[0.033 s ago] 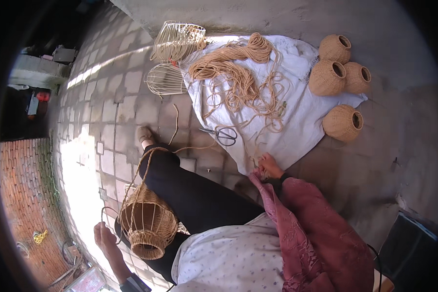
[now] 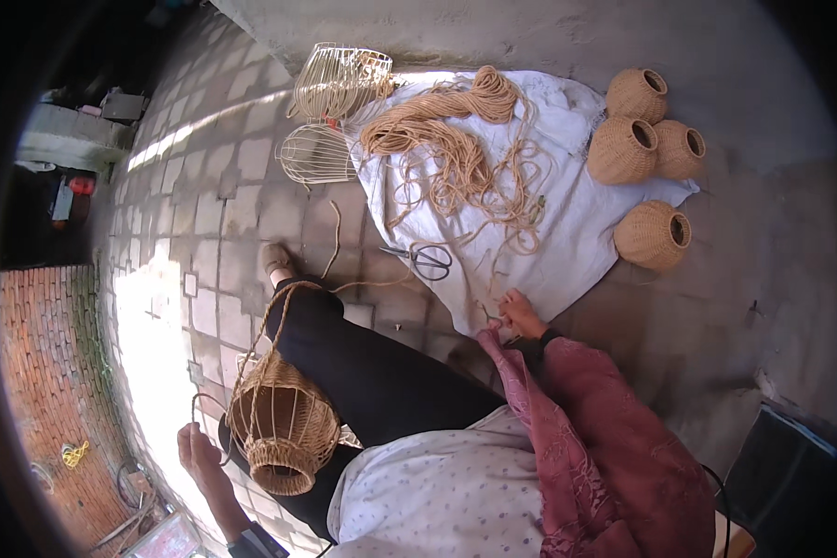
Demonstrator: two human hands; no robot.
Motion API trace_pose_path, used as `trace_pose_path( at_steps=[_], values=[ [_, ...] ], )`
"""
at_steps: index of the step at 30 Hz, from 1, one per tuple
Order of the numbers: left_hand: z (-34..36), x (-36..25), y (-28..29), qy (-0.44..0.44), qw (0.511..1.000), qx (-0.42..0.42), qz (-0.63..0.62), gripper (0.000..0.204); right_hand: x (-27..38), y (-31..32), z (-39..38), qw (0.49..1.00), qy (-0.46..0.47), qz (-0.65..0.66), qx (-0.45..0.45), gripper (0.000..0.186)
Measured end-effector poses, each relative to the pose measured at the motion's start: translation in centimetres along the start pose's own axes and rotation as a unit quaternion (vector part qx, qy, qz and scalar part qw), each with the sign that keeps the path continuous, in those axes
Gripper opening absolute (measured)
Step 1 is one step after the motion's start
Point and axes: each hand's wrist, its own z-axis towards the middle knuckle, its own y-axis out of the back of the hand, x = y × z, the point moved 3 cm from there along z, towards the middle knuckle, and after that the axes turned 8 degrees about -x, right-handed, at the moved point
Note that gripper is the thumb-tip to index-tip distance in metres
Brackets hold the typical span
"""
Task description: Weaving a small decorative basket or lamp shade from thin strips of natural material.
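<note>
My left hand, at lower left, grips a brown cord looping toward a partly woven basket. That basket lies tilted on my dark-trousered legs, with bare upright ribs and a woven neck. My right hand has curled fingers at the near tip of a white sheet, by thin cord strands and the end of my pink garment; what they grip is unclear. Black scissors lie on the sheet below a heap of tan rope.
Two wire frames stand at the sheet's upper left. Several finished round woven baskets sit at right beside a grey wall. Paving surrounds me; a brick wall and dark panel are at the sides.
My right hand's fingers have shifted very slightly upward and right at the sheet's tip. Otherwise the view is nearly the same.
</note>
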Motion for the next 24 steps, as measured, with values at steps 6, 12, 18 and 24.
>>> trace_pose_path(
  at_steps=[6, 12, 18, 24],
  values=[
    [-1.8, -1.6, 0.3, -0.029, 1.000, -0.009, -0.006, 0.019, 10.2, 1.1, 2.2, 0.990, 0.029, 0.004, -0.139, 0.009],
    [-5.5, -0.1, -1.2, -0.159, 0.987, 0.002, -0.012, 0.010, 29.9, -23.3, -6.9, 0.871, 0.472, -0.117, -0.063, 0.009],
    [-6.6, -0.9, -1.3, -0.203, 0.979, 0.005, 0.028, 0.013, 33.3, -39.5, -32.9, 0.570, 0.697, -0.111, 0.422, 0.047],
    [-6.6, -5.0, 2.7, -0.232, 0.971, -0.016, -0.060, 0.012, 32.7, -43.1, -28.4, 0.628, 0.488, -0.251, 0.551, 0.055]
  ],
)
